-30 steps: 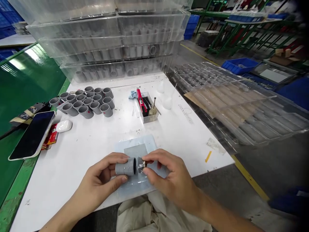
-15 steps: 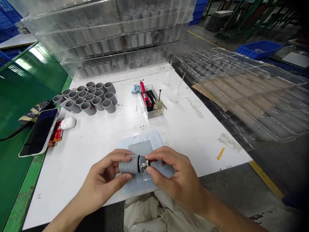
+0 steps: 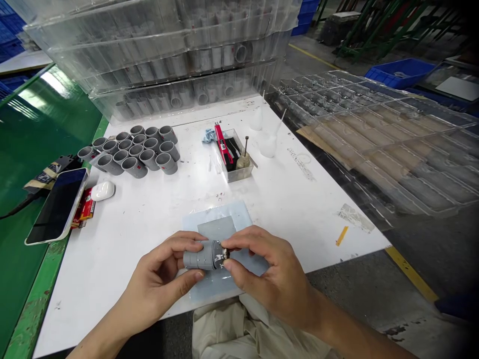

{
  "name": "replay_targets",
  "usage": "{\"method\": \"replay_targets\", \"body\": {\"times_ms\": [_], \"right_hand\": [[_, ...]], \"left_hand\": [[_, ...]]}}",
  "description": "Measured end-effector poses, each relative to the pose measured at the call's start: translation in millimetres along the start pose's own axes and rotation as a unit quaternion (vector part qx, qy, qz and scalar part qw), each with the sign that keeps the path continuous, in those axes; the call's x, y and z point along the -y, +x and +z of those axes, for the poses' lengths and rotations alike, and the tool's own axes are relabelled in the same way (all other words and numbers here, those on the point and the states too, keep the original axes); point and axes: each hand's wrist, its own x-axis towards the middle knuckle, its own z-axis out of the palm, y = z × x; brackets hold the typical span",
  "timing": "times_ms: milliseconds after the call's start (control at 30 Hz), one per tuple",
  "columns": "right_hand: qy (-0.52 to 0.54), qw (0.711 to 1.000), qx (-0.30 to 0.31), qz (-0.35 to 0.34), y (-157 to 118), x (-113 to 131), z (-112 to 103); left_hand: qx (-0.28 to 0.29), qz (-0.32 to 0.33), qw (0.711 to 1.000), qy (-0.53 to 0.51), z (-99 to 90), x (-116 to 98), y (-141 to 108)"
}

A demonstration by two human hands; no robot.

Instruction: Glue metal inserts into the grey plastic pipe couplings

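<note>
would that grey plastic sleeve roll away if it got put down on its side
Likely yes: the grey plastic sleeve looks smoothly round, and the white table top looks flat. It seems stiff, holding its round shape in the left hand. It is probably light for its size, since the matching sleeves nearby show hollow open ends.

Matt plastic coupling (image 3: 198,258), glossy metal insert (image 3: 225,254)

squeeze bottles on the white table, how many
2. One translucent squeeze bottle sits right of the small tray near the table's far edge; the second bottle sits just nearer. Others could be hidden against the white.
</note>
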Motion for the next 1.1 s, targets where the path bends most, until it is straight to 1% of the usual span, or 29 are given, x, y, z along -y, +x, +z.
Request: {"method": "replay_targets", "body": {"times_ms": [100,233,333,400,467,533,567,600,667,733,800,900,1000,1067,1100], "right_hand": [[0.004,1.0,0.006,0.002,-2,-2,-1],[0.01,0.999,0.03,0.009,-1,-3,-4],[0.011,0.999,0.037,0.038,0,-2,-5],[0.006,0.998,0.024,0.054,0,0,-4],[-0.002,0.999,-0.001,0.04,-1,2,-2],[-0.019,0.999,-0.02,0.02,-4,6,0],[-0.026,0.999,-0.018,0.027,-5,8,0],[-0.026,0.998,-0.002,0.049,-6,10,0],[0.004,0.99,0.063,0.128,-7,13,-1],[0.048,0.965,0.134,0.218,-7,14,-3],[0.067,0.941,0.181,0.277,-5,14,-3],[0.059,0.927,0.213,0.305,-2,13,-3],[0.021,0.936,0.21,0.28,3,15,-7],[-0.012,0.948,0.188,0.255,10,19,-15],[-0.027,0.955,0.165,0.243,16,21,-21]], "left_hand": [[-0.005,0.005,1.0,-0.004,1.5,-1,0],[-0.011,0.005,1.0,-0.016,1.8,-1,2],[-0.003,0.008,1.0,-0.015,1.2,0,2],[-0.006,0.01,1.0,-0.017,1.9,1,1],[-0.021,0.013,1.0,-0.012,3.5,-1,-1],[-0.047,0.004,0.999,0.014,4.9,-5,-3],[-0.066,-0.006,0.997,0.035,5.1,-7,-4],[-0.086,-0.016,0.994,0.059,4.8,-10,-5],[-0.126,-0.027,0.984,0.119,3.0,-14,-5],[-0.143,-0.012,0.973,0.183,0.8,-16,-3],[-0.129,0.02,0.963,0.237,0.0,-17,1],[-0.091,0.066,0.952,0.284,2.8,-18,6],[-0.046,0.107,0.939,0.324,8.5,-21,12],[-0.015,0.128,0.93,0.343,12.2,-23,16],[-0.003,0.135,0.928,0.348,13.8,-23,17]]}}
